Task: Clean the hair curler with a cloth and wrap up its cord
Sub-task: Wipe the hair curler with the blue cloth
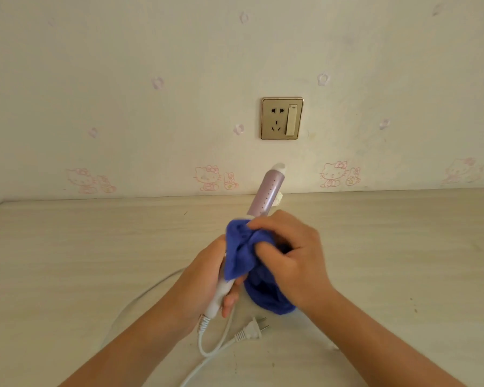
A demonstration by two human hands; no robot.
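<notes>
At 9 o'clock of our hands the cord (201,343) trails loose over the table (67,261) and loops under the handle, so we judge the wrapping not yet begun.

Our left hand (204,275) curls its fingers round the white handle of the curler (267,194). It holds the curler clear of the table, barrel slanting up toward 1 o'clock. We should keep this grip low and firm, so the upper part stays free for wiping.

The cloth (241,252) is bunched where handle meets barrel, with a tail hanging at 5 o'clock. We would do well to fold it right round the shaft and stroke toward the tip. Between strokes the left hand can turn the curler, so every side is reached.

The plug (253,329) lies on the table at 6 o'clock of the cloth, out of the socket (282,118) at 12 o'clock on the wall.

Our right hand (291,255) has its fingers curled, pinching the cloth against the curler. A light, even squeeze should let it slide. We cannot tell whether the far side of the barrel is clean.
</notes>
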